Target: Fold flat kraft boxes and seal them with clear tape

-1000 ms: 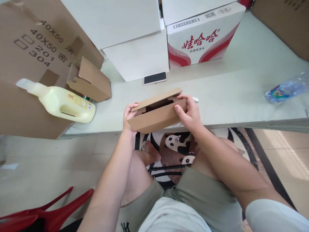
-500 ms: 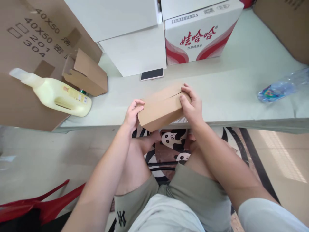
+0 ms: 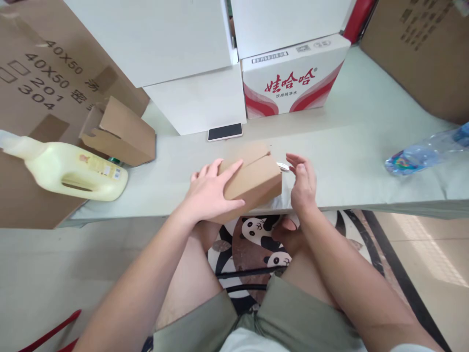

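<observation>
A closed brown cardboard box lies tilted at the table's front edge. My left hand grips its left end, with fingers spread over the top and the thumb along the front side. Off the box's right end, my right hand is open, its fingers slightly curved and apart from the cardboard. A small white object shows between the box and my right fingertips; I cannot make out its kind. Some clear, crinkled plastic lies beneath the box's right end.
Behind the box lies a phone, before white cartons and a red-and-white carton. At left are a yellow jug and an open small box. A plastic bottle lies at right.
My right hand has let go of the box and moved off to its right. My left hand has shifted from the box's left edge to over its top. The view has tilted upward.
</observation>
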The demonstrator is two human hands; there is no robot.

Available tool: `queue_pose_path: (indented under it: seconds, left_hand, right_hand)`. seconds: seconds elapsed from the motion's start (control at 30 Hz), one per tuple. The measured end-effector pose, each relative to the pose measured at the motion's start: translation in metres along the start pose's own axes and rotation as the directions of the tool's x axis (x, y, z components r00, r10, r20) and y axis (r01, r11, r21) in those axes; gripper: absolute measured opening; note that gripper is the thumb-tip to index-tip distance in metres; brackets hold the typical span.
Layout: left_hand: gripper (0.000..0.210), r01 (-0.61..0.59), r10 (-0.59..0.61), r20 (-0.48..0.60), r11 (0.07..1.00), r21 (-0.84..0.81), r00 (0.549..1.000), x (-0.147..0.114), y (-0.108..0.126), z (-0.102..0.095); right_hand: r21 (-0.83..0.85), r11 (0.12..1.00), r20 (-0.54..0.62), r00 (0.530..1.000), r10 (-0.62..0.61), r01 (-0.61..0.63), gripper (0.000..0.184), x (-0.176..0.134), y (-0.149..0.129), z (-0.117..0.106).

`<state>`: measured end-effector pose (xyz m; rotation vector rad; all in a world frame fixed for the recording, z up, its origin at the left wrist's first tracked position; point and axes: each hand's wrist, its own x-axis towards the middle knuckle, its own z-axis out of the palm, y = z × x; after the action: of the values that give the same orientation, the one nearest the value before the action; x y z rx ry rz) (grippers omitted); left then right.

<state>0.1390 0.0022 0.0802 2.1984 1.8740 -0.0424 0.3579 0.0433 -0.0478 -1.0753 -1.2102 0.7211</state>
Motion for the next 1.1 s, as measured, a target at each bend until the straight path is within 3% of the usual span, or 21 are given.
queue_pose_path:
  seconds: [0.07, 0.13, 0.23, 0.3, 0.37, 0.43, 0.53, 0.63, 0.7, 0.77, 0.83, 0.9, 0.93, 1.0, 1.1]
  left_hand:
    - [0.099, 0.016, -0.020, -0.017, 0.980, -0.200, 1.000, -0.001, -0.027, -0.007]
    - [0.103, 0.007, -0.043, -0.066, 0.882, -0.472, 0.997, -0.004, -0.053, -0.012]
    - [0.096, 0.021, -0.210, -0.128, 0.589, -0.808, 0.969, -0.011, -0.082, -0.009]
    - [0.082, 0.106, -0.368, -0.022, 0.323, -0.940, 0.930, -0.014, -0.091, 0.002]
    - [0.066, 0.187, -0.449, 0.152, 0.034, -0.982, 0.880, -0.016, -0.091, 0.017]
    - [0.053, 0.145, -0.446, 0.216, -0.187, -0.972, 0.869, -0.015, -0.086, 0.033]
    - [0.045, 0.037, -0.382, 0.216, -0.425, -0.905, 0.899, -0.005, -0.072, 0.055]
    - [0.047, 0.119, -0.237, 0.295, -0.558, -0.821, 0.926, 0.010, -0.053, 0.074]
    - [0.046, 0.178, -0.183, 0.318, -0.532, -0.828, 0.930, 0.021, -0.038, 0.089]
    - [0.041, 0.205, -0.209, 0.305, -0.393, -0.896, 0.929, 0.030, -0.026, 0.103]
    - [0.042, 0.213, -0.252, 0.242, -0.138, -0.967, 0.937, 0.034, -0.019, 0.112]
    - [0.049, 0.175, -0.301, 0.123, 0.154, -0.973, 0.946, 0.033, -0.019, 0.107]
    - [0.053, 0.135, -0.326, 0.036, 0.287, -0.948, 0.945, 0.032, -0.021, 0.099]
    - [0.055, 0.041, -0.413, -0.177, 0.469, -0.882, 0.893, 0.031, -0.022, 0.069]
    - [0.055, -0.184, -0.274, -0.504, 0.708, -0.682, 0.819, 0.047, -0.007, 0.010]
  right_hand:
    - [-0.205, 0.976, -0.036, 0.997, 0.071, -0.077, 0.032, 0.010, 0.011, -0.007]
    - [-0.420, 0.903, 0.028, 0.993, 0.115, -0.093, 0.035, 0.019, 0.018, -0.008]
    - [-0.642, 0.767, 0.193, 0.962, 0.196, -0.028, 0.048, 0.026, 0.023, 0.003]
    - [-0.698, 0.715, 0.227, 0.939, 0.258, -0.028, 0.049, 0.027, 0.022, 0.013]
    - [-0.694, 0.716, 0.209, 0.931, 0.299, -0.074, 0.038, 0.027, 0.021, 0.020]
    - [-0.654, 0.745, 0.177, 0.932, 0.317, -0.130, 0.024, 0.026, 0.018, 0.024]
    - [-0.568, 0.801, 0.153, 0.932, 0.329, -0.189, 0.032, 0.020, 0.012, 0.026]
    - [-0.422, 0.878, 0.155, 0.937, 0.314, -0.225, 0.043, 0.008, 0.004, 0.023]
    - [-0.204, 0.955, 0.133, 0.960, 0.245, -0.215, 0.040, -0.001, -0.001, 0.020]
    - [0.043, 0.986, 0.081, 0.984, 0.157, -0.161, 0.037, -0.008, -0.005, 0.017]
    - [0.166, 0.983, 0.040, 0.996, 0.075, -0.081, 0.035, -0.013, -0.007, 0.016]
    - [0.193, 0.981, 0.019, 1.000, 0.004, -0.008, 0.031, -0.015, -0.009, 0.014]
    - [0.189, 0.982, 0.014, 1.000, -0.023, 0.020, 0.030, -0.015, -0.010, 0.014]
    - [0.168, 0.985, 0.015, 0.999, -0.046, 0.043, 0.028, -0.015, -0.013, 0.013]
    - [0.132, 0.991, 0.054, 0.998, -0.042, 0.035, 0.027, -0.015, -0.017, 0.013]
